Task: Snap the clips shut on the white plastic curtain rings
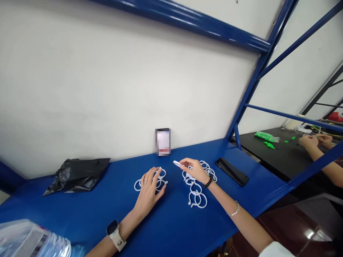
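My left hand (150,185) rests palm down over a small group of white plastic rings (161,184), its fingers spread and partly hiding them. Between the thumb and fingers of my right hand (195,170) is one white ring (177,163), seen nearly edge-on and raised off the table. Beneath and around that hand lies a larger heap of similar white rings (198,200), some overlapping; the ones nearest me show small clasp-like ends. The hand covers part of this heap.
A phone (163,142) leans against the wall behind the blue table (107,214). Another black phone (232,172) lies at the right. A black plastic bag (77,175) is at the left, clear plastic packaging (32,239) at front left. Beyond the blue frame, another person's hands (312,141) work at a black table.
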The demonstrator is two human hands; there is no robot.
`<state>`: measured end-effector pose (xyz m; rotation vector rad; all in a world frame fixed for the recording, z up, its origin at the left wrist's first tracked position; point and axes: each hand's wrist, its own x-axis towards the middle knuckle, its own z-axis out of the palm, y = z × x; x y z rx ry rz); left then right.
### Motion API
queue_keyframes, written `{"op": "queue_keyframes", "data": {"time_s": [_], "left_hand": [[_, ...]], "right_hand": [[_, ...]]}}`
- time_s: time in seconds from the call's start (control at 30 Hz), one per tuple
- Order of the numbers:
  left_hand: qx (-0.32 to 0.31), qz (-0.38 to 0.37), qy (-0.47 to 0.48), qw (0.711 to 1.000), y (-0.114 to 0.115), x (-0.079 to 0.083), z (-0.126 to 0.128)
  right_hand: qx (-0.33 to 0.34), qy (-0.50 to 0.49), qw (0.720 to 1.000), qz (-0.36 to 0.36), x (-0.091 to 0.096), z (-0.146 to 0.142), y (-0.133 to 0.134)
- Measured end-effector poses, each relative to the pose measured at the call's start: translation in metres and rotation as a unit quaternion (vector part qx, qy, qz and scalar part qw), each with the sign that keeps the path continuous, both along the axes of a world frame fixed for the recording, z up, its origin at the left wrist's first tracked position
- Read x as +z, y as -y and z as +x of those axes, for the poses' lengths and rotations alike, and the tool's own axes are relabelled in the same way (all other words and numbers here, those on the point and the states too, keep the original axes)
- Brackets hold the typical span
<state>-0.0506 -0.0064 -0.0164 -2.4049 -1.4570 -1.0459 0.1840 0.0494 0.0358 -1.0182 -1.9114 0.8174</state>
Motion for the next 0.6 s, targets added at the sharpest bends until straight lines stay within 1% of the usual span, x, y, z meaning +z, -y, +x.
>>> {"op": "queue_keyframes", "data": {"time_s": [0.07,0.13,0.2,0.27,0.33,0.4,0.47,0.6], "left_hand": [[-0.011,0.014,0.001,1.000,0.004,0.006,0.003],[-0.023,0.015,0.002,1.000,0.008,0.011,0.008],[-0.055,0.002,0.003,0.998,0.010,0.014,0.014],[-0.070,-0.034,0.043,0.996,0.009,0.016,0.020],[-0.095,-0.072,0.108,0.987,0.007,0.017,0.025],[-0.115,-0.101,0.158,0.976,0.004,0.020,0.028],[-0.120,-0.116,0.188,0.968,0.003,0.024,0.030],[-0.087,-0.116,0.249,0.957,0.002,0.033,0.034]], "right_hand": [[0.045,-0.074,0.994,-0.072,0.002,-0.012,0.011],[0.080,-0.146,0.975,-0.148,0.002,-0.022,0.019],[0.097,-0.197,0.954,-0.204,0.000,-0.030,0.023],[0.099,-0.227,0.937,-0.245,-0.003,-0.033,0.025],[0.095,-0.245,0.924,-0.276,-0.006,-0.035,0.026],[0.093,-0.260,0.917,-0.288,-0.008,-0.034,0.027],[0.096,-0.268,0.917,-0.279,-0.008,-0.033,0.028],[0.094,-0.259,0.931,-0.240,-0.004,-0.032,0.029]]}}
